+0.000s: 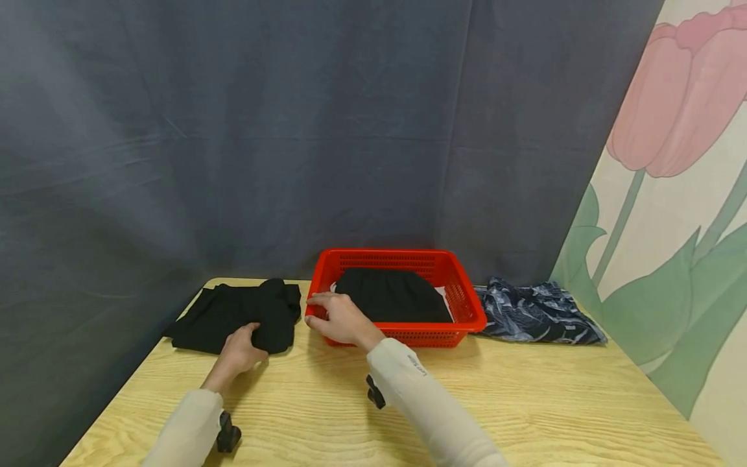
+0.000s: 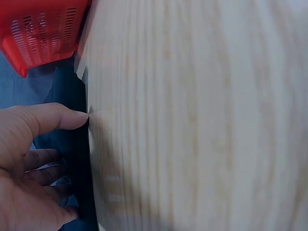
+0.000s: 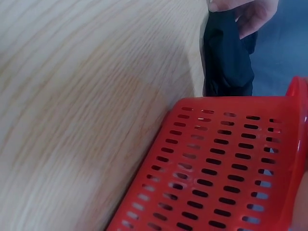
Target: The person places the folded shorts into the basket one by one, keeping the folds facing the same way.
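Observation:
A folded black garment [image 1: 233,318] lies at the table's left end, its right part rumpled. My left hand [image 1: 240,350] rests at the garment's near edge, thumb apart from the fingers. In the left wrist view the thumb [image 2: 62,118] meets that edge, and the other fingers lie loosely bent over the dark cloth [image 2: 77,159]. My right hand [image 1: 341,318] is over the near left corner of a red basket [image 1: 403,336], thumb and fingers spread at the rim. Inside the basket lies another black garment [image 1: 391,295], with something white showing beneath it.
A dark blue patterned garment [image 1: 533,311] lies bunched to the right of the basket. The light wood table [image 1: 467,402] runs back to a grey curtain [image 1: 327,130]. On the right stands a wall [image 1: 659,214] painted with tulips.

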Demonstrator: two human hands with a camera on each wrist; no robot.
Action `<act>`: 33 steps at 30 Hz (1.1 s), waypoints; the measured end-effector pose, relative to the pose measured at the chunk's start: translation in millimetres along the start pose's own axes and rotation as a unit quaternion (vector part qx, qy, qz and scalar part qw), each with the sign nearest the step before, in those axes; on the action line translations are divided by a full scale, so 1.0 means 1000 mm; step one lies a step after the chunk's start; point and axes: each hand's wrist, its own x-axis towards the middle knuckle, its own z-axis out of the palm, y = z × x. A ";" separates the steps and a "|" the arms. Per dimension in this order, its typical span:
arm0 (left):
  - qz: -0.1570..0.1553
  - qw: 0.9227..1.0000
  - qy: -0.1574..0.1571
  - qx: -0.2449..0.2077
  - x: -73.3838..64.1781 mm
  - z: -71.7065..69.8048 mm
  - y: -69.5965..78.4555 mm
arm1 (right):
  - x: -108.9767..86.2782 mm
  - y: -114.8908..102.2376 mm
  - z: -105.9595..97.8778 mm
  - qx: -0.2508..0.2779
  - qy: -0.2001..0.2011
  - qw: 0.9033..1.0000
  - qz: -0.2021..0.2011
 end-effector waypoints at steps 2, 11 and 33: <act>-0.002 1.000 -0.002 0.004 0.001 0.000 0.000 | 0.000 0.000 0.000 0.001 -0.002 1.000 -0.001; 0.013 1.000 0.004 0.024 0.006 -0.002 -0.002 | 0.001 0.000 -0.001 0.009 -0.008 1.000 0.005; 0.069 0.994 -0.011 0.078 0.007 -0.003 -0.002 | -0.001 0.005 -0.006 0.018 -0.015 1.000 0.009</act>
